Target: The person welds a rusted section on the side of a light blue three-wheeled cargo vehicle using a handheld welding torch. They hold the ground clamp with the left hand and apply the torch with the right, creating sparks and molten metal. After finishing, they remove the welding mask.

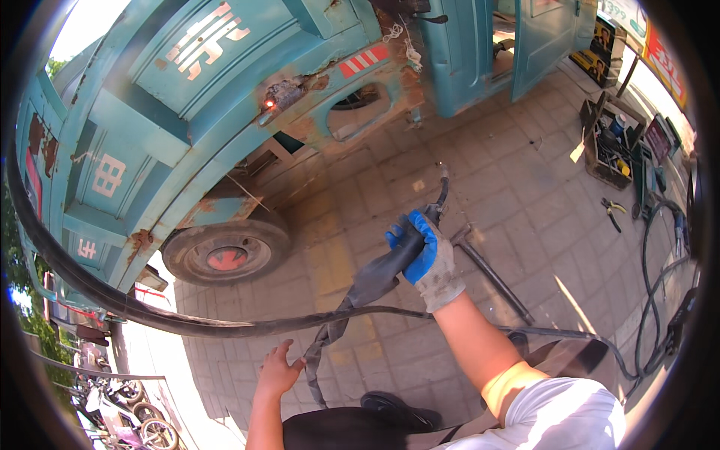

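My right hand (429, 259), in a blue-palmed grey work glove, grips a black welding torch (382, 270) by its handle. The torch's bent neck points up and away over the paving, apart from the truck. Its wrapped cable sleeve (321, 345) hangs down toward my feet. My left hand (280, 369) is bare and low, beside that sleeve, fingers apart with nothing visible in them. Ahead stands a rusty turquoise truck (161, 139). A small spot glows red-orange on a rusted patch (283, 94) of its lower side rail.
A hammer (495, 277) lies on the paving beside my right forearm. Farther right are pliers (613, 213), a toolbox (611, 139) and coiled cables (651, 300). A thick black cable (180, 321) crosses from the left. The truck's wheel (226, 251) is at left; motorbikes (142, 416) stand lower left.
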The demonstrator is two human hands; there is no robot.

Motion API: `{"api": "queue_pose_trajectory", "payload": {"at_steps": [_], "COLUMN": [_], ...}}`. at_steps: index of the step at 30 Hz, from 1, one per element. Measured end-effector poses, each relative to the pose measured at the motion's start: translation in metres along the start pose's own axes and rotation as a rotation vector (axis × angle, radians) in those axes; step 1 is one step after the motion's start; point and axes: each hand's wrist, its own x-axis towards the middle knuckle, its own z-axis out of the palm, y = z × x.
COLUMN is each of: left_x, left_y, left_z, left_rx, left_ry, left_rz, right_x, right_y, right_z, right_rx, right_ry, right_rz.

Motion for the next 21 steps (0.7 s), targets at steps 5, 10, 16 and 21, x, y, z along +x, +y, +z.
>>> {"api": "queue_pose_trajectory", "payload": {"at_steps": [5,10,16,21], "left_x": [0.069,0.134,0.127,0.113], "left_y": [0.031,0.078,0.077,0.018], "left_z": [0.020,0.053,0.049,0.008], "left_rx": [-0.198,-0.650,-0.767,-0.689], "left_ry": [-0.016,-0.264,-0.275,-0.213], "left_rz": [0.321,0.320,0.306,0.164], "right_x": [0.025,0.034,0.031,-0.007], "right_y": [0.064,0.090,0.079,0.027], "right_z": [-0.022,0.005,0.003,0.061], "right_rx": [-0.171,-0.386,-0.672,-1.931], "right_ry": [0.061,0.027,-0.246,-0.739], "right_rz": [0.155,0.345,0.597,0.248]}}
